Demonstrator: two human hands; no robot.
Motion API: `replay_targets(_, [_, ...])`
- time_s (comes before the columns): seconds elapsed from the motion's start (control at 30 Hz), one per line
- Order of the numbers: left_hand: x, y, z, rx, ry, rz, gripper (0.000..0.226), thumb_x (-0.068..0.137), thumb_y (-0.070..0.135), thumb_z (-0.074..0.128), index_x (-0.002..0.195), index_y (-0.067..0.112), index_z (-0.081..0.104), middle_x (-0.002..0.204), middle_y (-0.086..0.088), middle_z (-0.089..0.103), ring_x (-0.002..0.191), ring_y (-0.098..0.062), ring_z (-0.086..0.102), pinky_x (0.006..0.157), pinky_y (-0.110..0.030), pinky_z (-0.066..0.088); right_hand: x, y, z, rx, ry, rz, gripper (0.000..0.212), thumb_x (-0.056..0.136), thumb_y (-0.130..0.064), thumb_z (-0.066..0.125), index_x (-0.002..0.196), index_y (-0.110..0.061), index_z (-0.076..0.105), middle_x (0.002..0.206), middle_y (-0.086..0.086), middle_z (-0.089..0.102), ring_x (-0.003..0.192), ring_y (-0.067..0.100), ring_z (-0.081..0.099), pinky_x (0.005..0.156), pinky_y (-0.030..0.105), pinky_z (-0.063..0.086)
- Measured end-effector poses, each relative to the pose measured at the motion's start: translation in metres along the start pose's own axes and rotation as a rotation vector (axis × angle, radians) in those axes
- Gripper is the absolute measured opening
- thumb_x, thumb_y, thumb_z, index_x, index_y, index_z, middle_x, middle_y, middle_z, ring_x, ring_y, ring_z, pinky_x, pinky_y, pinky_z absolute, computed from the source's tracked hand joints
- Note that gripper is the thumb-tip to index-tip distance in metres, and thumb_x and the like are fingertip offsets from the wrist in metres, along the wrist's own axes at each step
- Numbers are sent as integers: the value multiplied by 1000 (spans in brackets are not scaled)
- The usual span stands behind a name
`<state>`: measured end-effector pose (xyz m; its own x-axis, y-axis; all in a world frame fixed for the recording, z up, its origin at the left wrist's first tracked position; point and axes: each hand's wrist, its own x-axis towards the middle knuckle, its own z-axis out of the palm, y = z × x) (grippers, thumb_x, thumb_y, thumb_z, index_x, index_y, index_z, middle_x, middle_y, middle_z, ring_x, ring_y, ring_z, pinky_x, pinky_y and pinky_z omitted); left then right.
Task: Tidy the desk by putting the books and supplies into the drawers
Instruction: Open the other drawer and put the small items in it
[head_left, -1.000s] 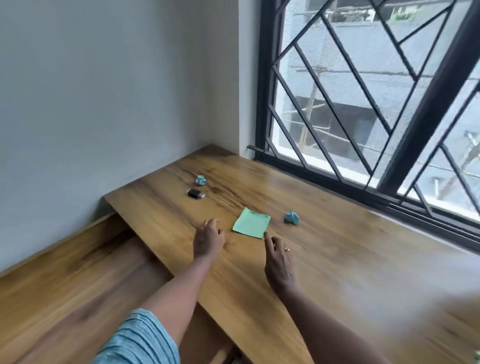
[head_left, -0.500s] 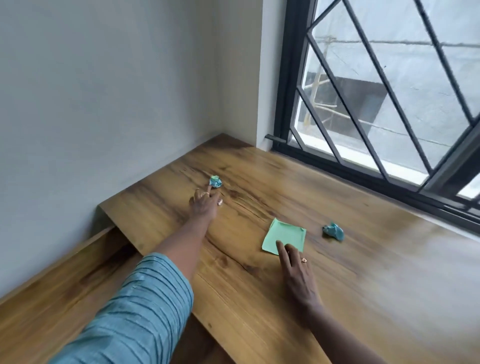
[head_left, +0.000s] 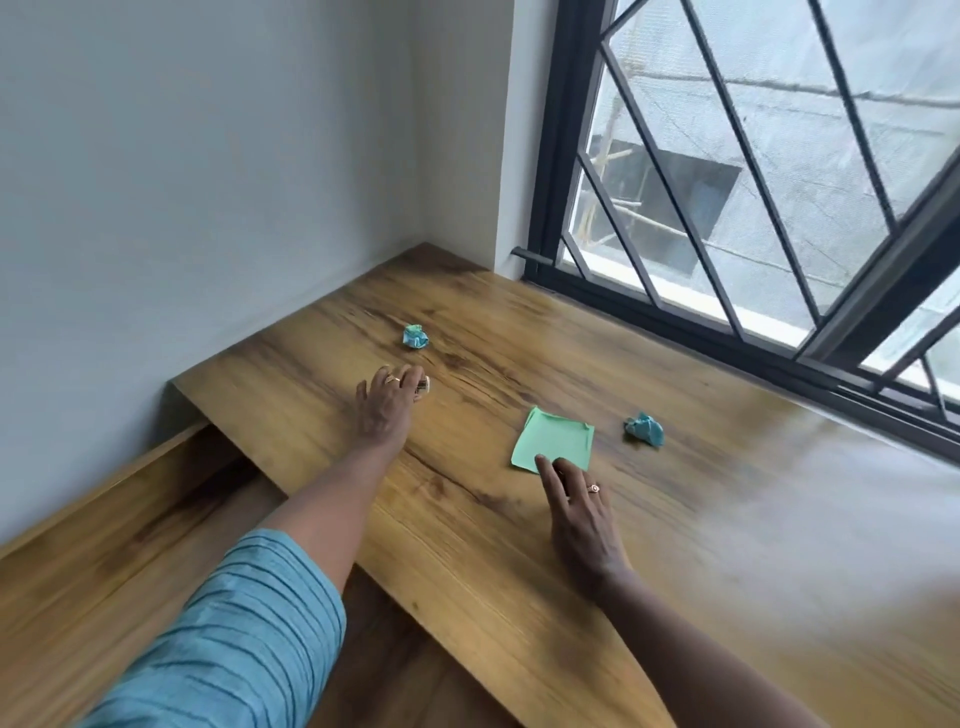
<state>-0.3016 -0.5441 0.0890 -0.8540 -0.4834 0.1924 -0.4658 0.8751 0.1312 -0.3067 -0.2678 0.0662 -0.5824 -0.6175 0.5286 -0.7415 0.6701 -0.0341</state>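
Fingers of left hand curl round dark object; right hand flat, touching green note edge.

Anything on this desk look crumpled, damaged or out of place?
Two crumpled teal papers lie loose on the desk: the far paper ball beyond the left hand, the other paper ball right of the green note, whose far edge curls up.

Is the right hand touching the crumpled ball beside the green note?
Apart. The head view shows the right hand at the note, with bare desk between it and the ball.
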Motion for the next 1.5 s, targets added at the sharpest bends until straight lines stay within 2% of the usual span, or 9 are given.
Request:
replay_targets(0.13, [-30, -9, -11, -39, 120, 114, 54, 83, -3, 59, 135, 12, 48, 136, -11, 53, 128, -34, 46, 104, -46, 36, -12, -17, -11, 75, -34, 57, 64, 69, 0, 67, 128, -10, 44, 108, 16, 60, 71, 28, 64, 56, 34, 55])
replay_targets(0.3, [-80, -23, -41, -1, 252, 248, 62, 53, -6, 84, 109, 6, 64, 100, -13, 72, 88, -39, 68, 76, -44, 55, -33, -44, -46, 42, -71, -11, 49, 78, -8, 31, 125, -11, 44, 104, 13, 65, 79, 26, 65, 60, 33, 55])
replay_targets(0.53, [-190, -23, -94, -140, 298, 224, 49, 71, -12, 71, 117, 0, 60, 108, -20, 68, 91, -42, 62, 74, -43, 54, -103, -73, -118, 43, -50, -14, 50, 76, -7, 32, 123, -15, 44, 107, 7, 65, 90, 26, 61, 63, 37, 54])
replay_targets(0.63, [-237, -24, -105, -182, 288, 234, 52, 77, -9, 67, 123, 11, 52, 109, -17, 68, 89, -40, 61, 69, -41, 54, -129, -87, -142, 92, -85, 20, 58, 67, -12, 54, 125, -15, 44, 109, 6, 61, 93, 26, 55, 66, 38, 55])
replay_targets(0.7, [-264, -33, -108, -228, 230, 302, 57, 79, -7, 66, 123, 19, 40, 109, -14, 68, 87, -33, 65, 78, -40, 57, -147, -103, -156, 122, -175, 4, 78, 55, -18, 74, 126, -15, 42, 110, 6, 61, 92, 28, 60, 68, 38, 57])
replay_targets(0.8, [-302, -43, -122, -349, 89, 291, 41, 86, -5, 60, 125, 5, 54, 109, -13, 66, 87, -24, 67, 85, -30, 56, -164, -129, -173, 93, -147, -29, 49, 76, -18, 52, 124, -16, 44, 102, 6, 67, 84, 27, 67, 63, 36, 57])
replay_targets(1.0, [-348, -85, -140, -334, 14, 138, 31, 84, 23, 68, 113, 16, 59, 105, 2, 67, 98, -18, 62, 89, -33, 50, -167, -168, -192, 148, -178, 7, 65, 55, 1, 84, 114, -12, 62, 89, 4, 69, 68, 24, 66, 52, 31, 54])
replay_targets(1.23, [-382, -124, -153, -354, -113, -41, 34, 83, 24, 70, 115, 16, 61, 112, -2, 67, 106, -18, 61, 90, -29, 46, -163, -210, -184, 321, -216, 118, 47, 97, -9, 44, 143, -17, 39, 119, 10, 58, 104, 32, 61, 75, 36, 52])
replay_targets(1.5, [-403, -181, -125, -447, -318, -246, 29, 80, 19, 74, 108, 18, 63, 109, 3, 66, 103, -15, 60, 86, -26, 46, -147, -288, -137, 518, -353, 237, 37, 95, -16, 50, 132, -12, 48, 108, 14, 62, 97, 34, 62, 76, 36, 50])
